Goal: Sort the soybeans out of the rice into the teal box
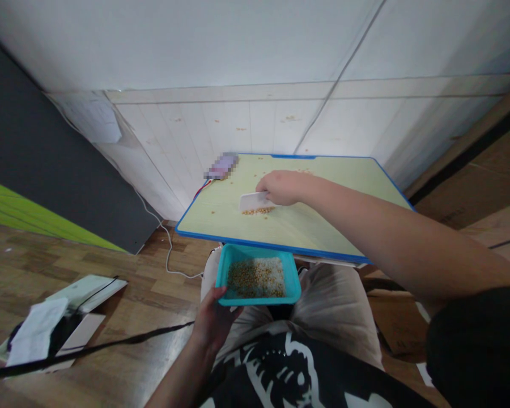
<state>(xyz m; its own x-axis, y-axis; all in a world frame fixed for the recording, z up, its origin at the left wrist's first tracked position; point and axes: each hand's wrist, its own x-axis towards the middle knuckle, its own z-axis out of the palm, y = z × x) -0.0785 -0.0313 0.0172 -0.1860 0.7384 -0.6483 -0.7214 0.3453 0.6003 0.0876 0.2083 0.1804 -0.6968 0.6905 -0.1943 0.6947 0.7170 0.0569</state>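
My left hand point(213, 319) grips the near left corner of a teal plastic tray point(296, 283), held just below the table's front edge. Inside the tray lies a mix of white grains and yellow soybean-like beans point(253, 275). Over the table, my right hand point(283, 188) is closed on a flat white scraper point(253, 200), which stands on edge on the tabletop. A row of yellow beans point(257, 211) lies along the scraper's near side. A few more loose beans are scattered about the surface, some partly hidden behind my right forearm.
The low pale-yellow table point(212, 224) has a blue rim and stands against the wall. A pixelated item point(221, 166) with a red cord lies at its far left corner. Papers and a folder point(55, 320) rest on the floor at left; cardboard boxes point(397, 323) are at right.
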